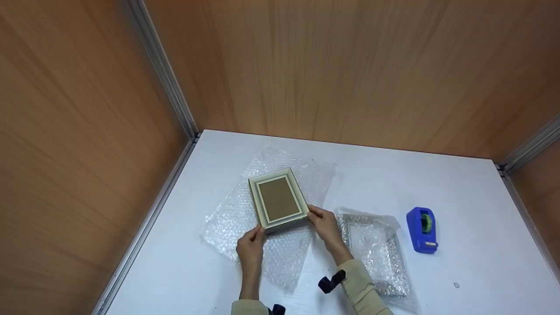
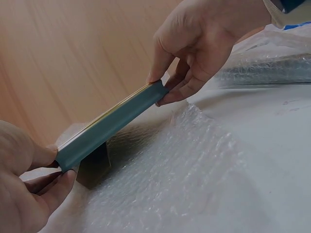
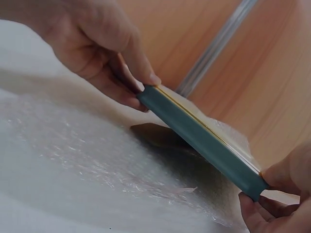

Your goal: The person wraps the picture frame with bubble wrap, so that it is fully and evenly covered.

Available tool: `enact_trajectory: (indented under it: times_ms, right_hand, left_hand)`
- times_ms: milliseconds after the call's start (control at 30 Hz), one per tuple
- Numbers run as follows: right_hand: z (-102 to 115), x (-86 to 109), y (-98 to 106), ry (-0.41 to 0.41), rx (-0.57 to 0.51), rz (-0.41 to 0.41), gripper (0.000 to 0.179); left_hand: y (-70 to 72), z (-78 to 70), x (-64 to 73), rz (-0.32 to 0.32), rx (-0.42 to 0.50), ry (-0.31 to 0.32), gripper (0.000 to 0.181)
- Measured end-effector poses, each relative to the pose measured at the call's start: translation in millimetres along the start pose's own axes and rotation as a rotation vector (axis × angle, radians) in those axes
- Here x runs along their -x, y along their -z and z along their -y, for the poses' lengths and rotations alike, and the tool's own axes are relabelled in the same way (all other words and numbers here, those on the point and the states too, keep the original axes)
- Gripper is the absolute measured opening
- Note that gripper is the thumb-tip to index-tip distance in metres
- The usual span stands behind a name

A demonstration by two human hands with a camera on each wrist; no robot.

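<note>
A picture frame with a pale border and brown centre is held by its near corners, one in each hand. My left hand pinches the near left corner, thumb on top and fingers beneath. At the near right corner, my right hand grips in the same way. Both wrist views show the frame's teal side edge tilted above a sheet of bubble wrap. Under the frame a dark stand leg sticks out from its back. The bubble wrap lies spread flat on the white table.
Right of my right hand lies another frame with a silvery border, wrapped in bubble wrap. Beyond it stands a blue tape dispenser with green tape. A small round piece lies near the table's right front. Wooden panels wall in the white table.
</note>
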State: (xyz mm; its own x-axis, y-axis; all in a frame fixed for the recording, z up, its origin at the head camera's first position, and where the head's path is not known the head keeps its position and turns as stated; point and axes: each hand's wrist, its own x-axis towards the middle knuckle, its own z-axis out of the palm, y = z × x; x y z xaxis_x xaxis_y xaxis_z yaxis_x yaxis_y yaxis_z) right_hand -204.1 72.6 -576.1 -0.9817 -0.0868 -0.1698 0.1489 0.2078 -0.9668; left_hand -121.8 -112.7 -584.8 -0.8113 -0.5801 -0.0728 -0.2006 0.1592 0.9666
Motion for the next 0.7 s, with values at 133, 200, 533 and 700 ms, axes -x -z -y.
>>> enact_trajectory:
  times_ms: [133, 200, 533, 700]
  right_hand:
    - [-0.8, -2.3, -0.3, -0.005, 0.011, -0.009, 0.034]
    - [-1.2, -3.5, -0.7, -0.002, 0.013, -0.014, 0.033]
    - [-4.0, -5.4, -3.3, 0.029, 0.079, -0.021, 0.031]
    - [-4.8, -5.2, -4.3, 0.034, 0.141, -0.034, 0.031]
  left_hand:
    - [-1.1, 0.0, -0.9, 0.002, 0.005, 0.012, 0.024]
    - [-1.8, 0.2, -1.8, -0.012, -0.011, 0.000, 0.024]
    - [-4.0, 5.1, -4.8, -0.039, -0.055, -0.017, 0.021]
    - [-4.0, 6.3, -4.4, -0.037, -0.077, -0.026, 0.021]
